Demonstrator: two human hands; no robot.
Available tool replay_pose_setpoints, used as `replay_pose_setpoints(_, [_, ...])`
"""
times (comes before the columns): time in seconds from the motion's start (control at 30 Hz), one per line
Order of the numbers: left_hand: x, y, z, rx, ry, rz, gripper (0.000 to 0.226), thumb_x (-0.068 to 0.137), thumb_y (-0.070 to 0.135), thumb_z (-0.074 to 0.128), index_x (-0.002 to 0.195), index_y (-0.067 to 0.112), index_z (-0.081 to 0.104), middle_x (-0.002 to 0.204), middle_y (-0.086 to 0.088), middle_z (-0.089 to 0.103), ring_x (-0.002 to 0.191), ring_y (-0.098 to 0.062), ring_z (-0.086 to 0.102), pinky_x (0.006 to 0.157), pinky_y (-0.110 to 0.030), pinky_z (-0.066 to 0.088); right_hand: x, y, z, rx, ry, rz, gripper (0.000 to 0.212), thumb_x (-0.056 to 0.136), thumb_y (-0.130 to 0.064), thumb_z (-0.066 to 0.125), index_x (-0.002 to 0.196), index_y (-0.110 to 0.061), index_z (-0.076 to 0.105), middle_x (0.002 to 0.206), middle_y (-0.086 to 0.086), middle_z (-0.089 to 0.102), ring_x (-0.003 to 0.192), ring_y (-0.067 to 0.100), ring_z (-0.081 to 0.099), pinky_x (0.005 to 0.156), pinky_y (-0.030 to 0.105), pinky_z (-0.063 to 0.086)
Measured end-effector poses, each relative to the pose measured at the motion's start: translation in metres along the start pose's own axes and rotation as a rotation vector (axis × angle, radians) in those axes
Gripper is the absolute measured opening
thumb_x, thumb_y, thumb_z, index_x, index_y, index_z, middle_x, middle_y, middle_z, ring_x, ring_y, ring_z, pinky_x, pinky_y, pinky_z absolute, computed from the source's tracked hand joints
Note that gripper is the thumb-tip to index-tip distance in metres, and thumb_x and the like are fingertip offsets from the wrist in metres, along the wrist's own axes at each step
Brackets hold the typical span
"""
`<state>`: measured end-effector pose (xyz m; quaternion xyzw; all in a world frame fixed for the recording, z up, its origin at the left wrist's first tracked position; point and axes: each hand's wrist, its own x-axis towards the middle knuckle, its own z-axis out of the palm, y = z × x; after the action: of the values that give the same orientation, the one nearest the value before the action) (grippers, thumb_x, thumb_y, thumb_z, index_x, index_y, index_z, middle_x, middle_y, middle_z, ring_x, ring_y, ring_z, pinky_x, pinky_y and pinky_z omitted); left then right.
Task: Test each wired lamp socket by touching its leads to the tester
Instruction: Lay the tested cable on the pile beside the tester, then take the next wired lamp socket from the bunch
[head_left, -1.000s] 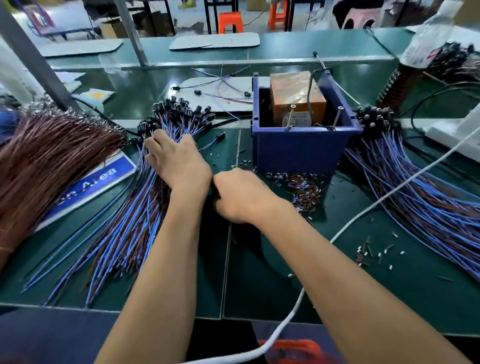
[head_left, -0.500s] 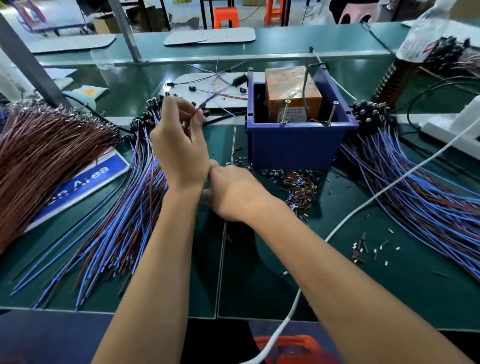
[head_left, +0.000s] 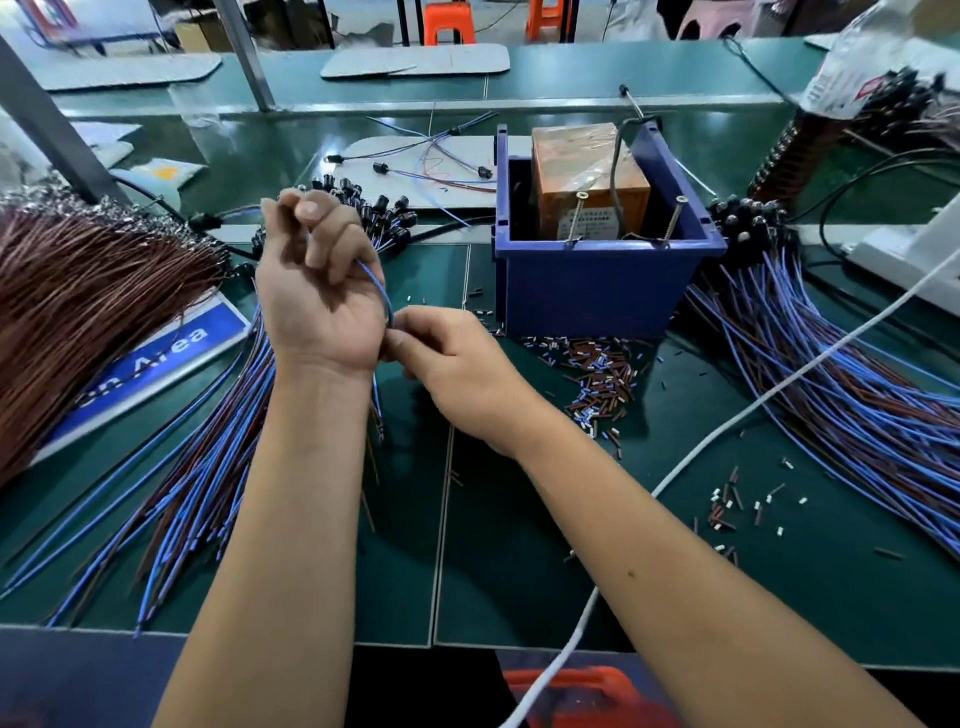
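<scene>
Presently the left hand (head_left: 317, 291) is raised above the bench with fingers curled round one wired socket's blue lead (head_left: 382, 291), while the right hand (head_left: 441, 358) pinches the same lead lower down; the socket itself is hidden in the fist. Its leads are well apart from the two screw contacts (head_left: 574, 218) of the tester (head_left: 589, 192) in the blue bin (head_left: 597, 286), so this unit is, in my judgement, untested. A large untouched pile (head_left: 208, 457) lies left; another bundle (head_left: 841, 374) lies right, seemingly done. Much remains.
</scene>
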<state>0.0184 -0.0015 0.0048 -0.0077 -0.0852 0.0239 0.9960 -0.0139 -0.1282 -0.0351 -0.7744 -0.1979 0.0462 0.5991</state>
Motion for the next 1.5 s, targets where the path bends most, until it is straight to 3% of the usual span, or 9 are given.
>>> replay_pose_setpoints(0.13, [0.002, 0.018, -0.003, -0.186, -0.022, -0.013, 0.041, 0.114, 0.031, 0.032, 0.087, 0.004, 0.049, 0.065, -0.017, 0.051, 0.037, -0.026, 0.044, 0.04, -0.017, 0.024, -0.003, -0.012, -0.022, 0.21, 0.035, -0.02, 0.025, 0.109, -0.001, 0.045, 0.091, -0.005, 0.062, 0.081, 0.015, 0.069, 0.069, 0.021, 0.063, 0.07, 0.026, 0.054])
replay_pose_setpoints(0.23, [0.001, 0.024, -0.003, -0.159, -0.021, 0.025, 0.041, 0.114, 0.031, 0.032, 0.087, 0.005, 0.048, 0.063, -0.016, 0.05, 0.035, -0.024, 0.042, 0.04, -0.015, 0.022, -0.009, -0.017, -0.049, -0.116, -0.001, -0.082, 0.021, 0.107, -0.011, 0.055, 0.092, -0.01, 0.069, 0.063, -0.001, 0.065, 0.054, 0.015, 0.057, 0.06, 0.033, 0.052])
replay_pose_setpoints(0.4, [-0.002, 0.027, 0.001, 0.11, -0.003, 0.145, 0.042, 0.114, 0.026, 0.032, 0.081, 0.009, 0.052, 0.062, -0.004, 0.048, 0.035, -0.012, 0.03, 0.033, -0.019, 0.016, -0.038, 0.001, -0.102, -0.258, 0.06, -0.059, 0.014, 0.101, -0.018, 0.068, 0.09, -0.013, 0.075, 0.061, -0.002, 0.068, 0.047, 0.003, 0.052, 0.053, 0.014, 0.04])
replay_pose_setpoints(0.53, [-0.006, 0.006, 0.004, 0.793, -0.109, 0.137, 0.044, 0.113, 0.033, 0.03, 0.079, 0.017, 0.051, 0.062, 0.003, 0.038, 0.042, -0.007, 0.019, 0.038, -0.02, 0.011, -0.059, 0.018, -0.141, -0.339, 0.205, -0.095, 0.01, 0.098, -0.017, 0.072, 0.09, -0.017, 0.078, 0.066, -0.004, 0.073, 0.053, 0.005, 0.06, 0.055, 0.026, 0.049])
replay_pose_setpoints(0.67, [-0.019, -0.051, -0.01, 1.657, -0.38, 0.211, 0.041, 0.111, 0.023, 0.041, 0.082, 0.018, 0.069, 0.065, 0.0, 0.063, 0.045, -0.004, 0.043, 0.045, -0.019, 0.029, -0.07, 0.026, -0.159, -0.48, 0.32, -0.217, 0.007, 0.096, -0.016, 0.075, 0.092, -0.015, 0.081, 0.071, -0.01, 0.074, 0.066, 0.009, 0.071, 0.069, 0.03, 0.059])
replay_pose_setpoints(0.77, [-0.032, -0.087, -0.027, 2.082, -0.749, 0.358, 0.032, 0.109, 0.021, 0.048, 0.109, 0.005, 0.076, 0.096, -0.003, 0.075, 0.085, -0.008, 0.068, 0.075, -0.027, 0.051, -0.073, 0.034, -0.154, -0.481, 0.32, -0.259, 0.007, 0.096, -0.016, 0.075, 0.095, -0.012, 0.081, 0.074, -0.006, 0.075, 0.069, 0.006, 0.07, 0.071, 0.026, 0.057])
replay_pose_setpoints(0.9, [-0.037, -0.112, -0.036, 2.14, -0.86, 0.321, 0.035, 0.109, 0.03, 0.046, 0.126, 0.008, 0.069, 0.107, -0.003, 0.075, 0.097, -0.019, 0.071, 0.085, -0.037, 0.056, -0.073, 0.04, -0.143, -0.321, 0.341, -0.274, 0.009, 0.096, -0.007, 0.072, 0.1, -0.009, 0.08, 0.081, -0.005, 0.077, 0.074, 0.0, 0.072, 0.071, 0.02, 0.056])
replay_pose_setpoints(1.23, [-0.028, -0.103, -0.045, 2.177, -0.747, 0.258, 0.037, 0.105, 0.033, 0.057, 0.073, 0.013, 0.058, 0.057, 0.006, 0.047, 0.054, -0.015, 0.046, 0.053, -0.034, 0.037, -0.069, 0.046, -0.144, -0.037, 0.454, -0.129, 0.014, 0.098, -0.015, 0.071, 0.087, -0.023, 0.076, 0.071, -0.007, 0.075, 0.054, 0.003, 0.063, 0.053, 0.015, 0.047])
replay_pose_setpoints(1.5, [-0.033, -0.107, -0.051, 2.132, -0.725, 0.112, 0.03, 0.101, 0.014, 0.058, 0.071, 0.01, 0.063, 0.059, 0.003, 0.058, 0.055, -0.015, 0.051, 0.053, -0.03, 0.039, -0.07, 0.048, -0.138, 0.074, 0.401, -0.126, 0.003, 0.093, -0.016, 0.077, 0.092, -0.014, 0.078, 0.075, 0.003, 0.077, 0.065, 0.012, 0.071, 0.052, 0.022, 0.051])
